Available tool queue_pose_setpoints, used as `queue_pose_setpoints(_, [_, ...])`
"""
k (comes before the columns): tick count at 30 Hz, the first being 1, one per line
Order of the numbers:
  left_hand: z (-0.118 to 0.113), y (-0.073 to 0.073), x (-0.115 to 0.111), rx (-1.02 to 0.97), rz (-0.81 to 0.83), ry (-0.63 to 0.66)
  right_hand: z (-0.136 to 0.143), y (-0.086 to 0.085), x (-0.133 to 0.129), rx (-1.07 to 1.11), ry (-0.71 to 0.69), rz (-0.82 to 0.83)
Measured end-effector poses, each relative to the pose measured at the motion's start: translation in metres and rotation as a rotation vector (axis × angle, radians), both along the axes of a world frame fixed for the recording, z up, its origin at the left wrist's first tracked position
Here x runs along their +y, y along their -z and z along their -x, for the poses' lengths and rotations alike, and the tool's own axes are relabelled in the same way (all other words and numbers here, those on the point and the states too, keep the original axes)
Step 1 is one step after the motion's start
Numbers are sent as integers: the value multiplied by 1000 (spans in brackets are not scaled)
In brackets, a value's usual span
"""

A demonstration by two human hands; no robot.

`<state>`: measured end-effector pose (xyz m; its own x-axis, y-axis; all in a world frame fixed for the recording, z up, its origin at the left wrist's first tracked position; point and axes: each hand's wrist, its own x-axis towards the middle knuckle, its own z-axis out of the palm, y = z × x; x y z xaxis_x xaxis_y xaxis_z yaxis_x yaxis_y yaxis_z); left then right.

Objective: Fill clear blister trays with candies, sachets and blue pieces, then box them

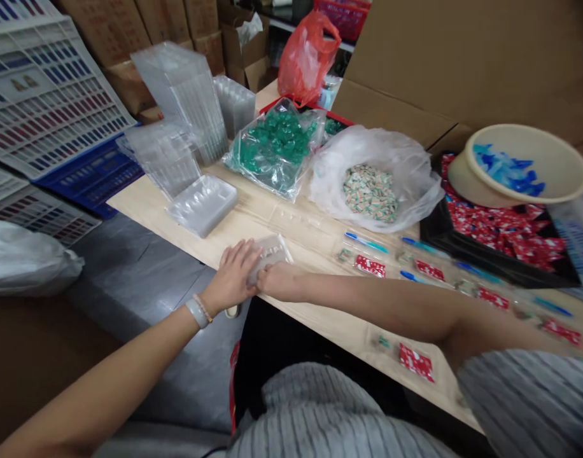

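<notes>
At the table edge: the left hand (237,273) and right hand (279,280) are meeting over a clear tray (271,247), which is sitting on the table's near side (251,222).
Left hand: it is lying open across the tray's left part, fingers stretching forward and touching it.
Right hand: its fingers are curling closed against the tray's near side; whether they are pinching anything, cannot tell.
Wrist: a pale band (196,313) is circling the left one.
Stacks: clear trays are standing tall (179,95) and lying low (203,207), ahead and to the left.
Bags: one (277,143) is holding green pieces; a white one (330,168) is lying just beside it, holding small packets (370,194).
Bowl: a cream bowl (458,168) is holding blue pieces (508,172) and overlapping red packets (496,226).
Row: blue pens (366,242) and red sachets (370,266) are lying beyond the right forearm.
</notes>
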<state>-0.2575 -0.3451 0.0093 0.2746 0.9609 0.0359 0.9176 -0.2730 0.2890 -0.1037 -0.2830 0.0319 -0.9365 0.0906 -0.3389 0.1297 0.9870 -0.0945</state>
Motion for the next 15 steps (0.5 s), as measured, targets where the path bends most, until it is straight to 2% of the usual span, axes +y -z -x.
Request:
queue_pose_setpoints(4, [4,-3,5,13,33,52,-7,1,7,78,68,24])
queue_pose_setpoints(11, [-7,-1,2,44,85,92,-18,22,24,141,146,194])
queue_pose_setpoints(13, [-13,-1,-1,46,78,122,-18,22,24,146,126,173])
queue_pose_setpoints(15, [-17,-8,-3,34,61,146,-16,14,23,150,124,124])
